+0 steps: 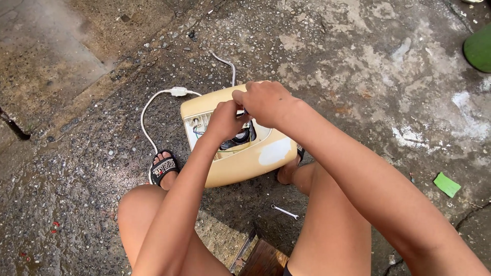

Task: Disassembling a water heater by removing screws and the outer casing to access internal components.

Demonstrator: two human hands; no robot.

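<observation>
Head view, looking down past both knees to a rough, damp concrete floor [358, 61].

A cream-coloured plastic appliance housing [240, 166] lies on the floor between the person's feet, its open side turned up. Inside show blue and white wires and a dark round part — detail too small to tell further.

Left hand [224, 121] sits over the open cavity, fingers curled down into it; the grip looks clenched on something small inside, but what it grasps is hidden by the hand itself. Right hand [267, 102] is over the housing's far rim, just beside and touching the left hand, fingers bent in a pinch; a small dark tip shows between the two hands — whether the right hand grips it, cannot tell.

A white cable [153, 102] runs from the housing's far left corner, loops over the floor and ends near the left foot, which wears a black sandal [164, 167]. The right foot is tucked against the housing's right edge.

A small metal spanner [284, 211] lies on the floor near the right leg, apart from the housing. A wooden stool edge [261, 255] shows under the person. Right of frame: a green scrap [447, 184], and a green round object [480, 48] at the edge.
</observation>
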